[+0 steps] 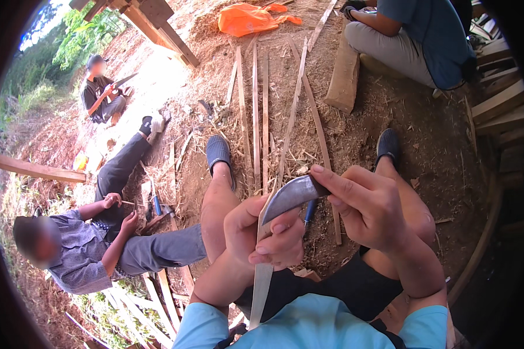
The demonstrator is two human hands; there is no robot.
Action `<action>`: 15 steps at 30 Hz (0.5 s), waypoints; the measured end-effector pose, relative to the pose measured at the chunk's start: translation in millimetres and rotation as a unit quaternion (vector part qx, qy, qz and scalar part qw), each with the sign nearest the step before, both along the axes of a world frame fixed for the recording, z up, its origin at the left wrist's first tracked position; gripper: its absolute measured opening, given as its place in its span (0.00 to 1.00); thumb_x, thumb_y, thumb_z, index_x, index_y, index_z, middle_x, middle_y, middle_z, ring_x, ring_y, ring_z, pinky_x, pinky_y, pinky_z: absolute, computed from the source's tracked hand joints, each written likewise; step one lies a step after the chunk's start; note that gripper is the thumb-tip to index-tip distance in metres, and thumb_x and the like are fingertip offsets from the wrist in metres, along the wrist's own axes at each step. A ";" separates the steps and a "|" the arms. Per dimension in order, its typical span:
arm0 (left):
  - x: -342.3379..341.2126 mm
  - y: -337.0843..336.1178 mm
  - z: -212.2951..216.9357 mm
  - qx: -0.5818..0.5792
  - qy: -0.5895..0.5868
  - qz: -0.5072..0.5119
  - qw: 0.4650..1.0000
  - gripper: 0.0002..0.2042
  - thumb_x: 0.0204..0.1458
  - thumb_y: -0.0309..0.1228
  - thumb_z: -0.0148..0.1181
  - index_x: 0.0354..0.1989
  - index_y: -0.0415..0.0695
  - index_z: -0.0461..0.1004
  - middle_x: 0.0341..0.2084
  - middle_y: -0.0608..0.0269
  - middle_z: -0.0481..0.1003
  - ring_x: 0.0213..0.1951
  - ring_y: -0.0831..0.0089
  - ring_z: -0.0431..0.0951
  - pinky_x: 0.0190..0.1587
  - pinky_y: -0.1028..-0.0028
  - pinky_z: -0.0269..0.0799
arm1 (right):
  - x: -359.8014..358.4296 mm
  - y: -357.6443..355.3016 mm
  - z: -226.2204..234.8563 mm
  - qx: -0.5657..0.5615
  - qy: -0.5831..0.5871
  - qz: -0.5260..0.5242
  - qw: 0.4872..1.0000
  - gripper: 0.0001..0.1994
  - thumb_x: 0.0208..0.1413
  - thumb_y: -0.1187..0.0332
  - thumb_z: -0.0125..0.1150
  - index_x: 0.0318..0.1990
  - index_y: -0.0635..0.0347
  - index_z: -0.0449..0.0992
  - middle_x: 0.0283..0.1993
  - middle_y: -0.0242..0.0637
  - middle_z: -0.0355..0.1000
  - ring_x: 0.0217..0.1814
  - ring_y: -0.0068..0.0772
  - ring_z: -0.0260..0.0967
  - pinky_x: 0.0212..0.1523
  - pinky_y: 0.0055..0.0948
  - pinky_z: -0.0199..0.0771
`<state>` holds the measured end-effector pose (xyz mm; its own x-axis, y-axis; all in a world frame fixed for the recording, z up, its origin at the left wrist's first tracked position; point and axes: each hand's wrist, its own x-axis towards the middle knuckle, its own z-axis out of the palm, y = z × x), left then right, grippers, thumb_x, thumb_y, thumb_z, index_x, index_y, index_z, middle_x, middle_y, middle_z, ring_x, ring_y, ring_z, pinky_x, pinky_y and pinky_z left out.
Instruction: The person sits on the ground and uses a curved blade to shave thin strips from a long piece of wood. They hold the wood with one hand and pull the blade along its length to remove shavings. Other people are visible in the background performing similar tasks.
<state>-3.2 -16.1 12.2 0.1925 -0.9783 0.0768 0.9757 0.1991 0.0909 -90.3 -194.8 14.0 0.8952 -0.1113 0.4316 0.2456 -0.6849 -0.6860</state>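
Note:
My left hand [262,232] is closed around a thin, pale wooden strip [262,291]. The strip runs from near my chest up through the fist. In my right hand [364,203] is a knife with a short, curved grey blade [288,196], gripped by its dark end between thumb and fingers. The blade lies across the strip just above my left fist, close to the left thumb and fingers. Much of the knife's handle is hidden by my right hand.
Several long strips [255,116] lie ahead on the soil among shavings. A blue-handled tool [310,212] lies beyond my hands. At left a person [81,250] sits near a hammer [167,210]. Ahead are a wood block [343,81], an orange bag [250,19] and another seated person [416,41].

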 end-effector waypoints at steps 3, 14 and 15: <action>-0.5 -2.3 -0.6 -0.013 0.019 -0.019 1.000 0.16 0.60 0.40 0.32 0.27 0.45 0.62 0.11 0.70 0.62 0.07 0.84 0.58 0.13 0.81 0.51 | -1.9 -2.2 3.3 -0.011 0.008 0.001 1.000 0.20 0.48 0.74 0.59 0.52 0.53 0.74 0.20 0.33 0.64 0.18 0.30 0.63 0.19 0.27 0.64; -10.8 -9.6 17.0 0.225 -0.131 0.127 0.957 0.21 0.62 0.47 0.29 0.26 0.44 0.60 0.08 0.69 0.57 0.05 0.83 0.53 0.09 0.84 0.49 | -5.2 -11.6 7.1 -0.025 -0.008 -0.008 1.000 0.18 0.49 0.75 0.59 0.50 0.61 0.74 0.21 0.36 0.65 0.17 0.30 0.62 0.19 0.26 0.63; -8.9 -8.8 17.1 0.258 -0.210 0.141 0.932 0.19 0.62 0.45 0.31 0.27 0.44 0.60 0.10 0.68 0.59 0.06 0.82 0.55 0.10 0.84 0.51 | -5.7 -11.9 7.2 -0.023 0.000 -0.008 1.000 0.18 0.49 0.75 0.59 0.50 0.61 0.74 0.21 0.36 0.66 0.17 0.30 0.63 0.19 0.26 0.63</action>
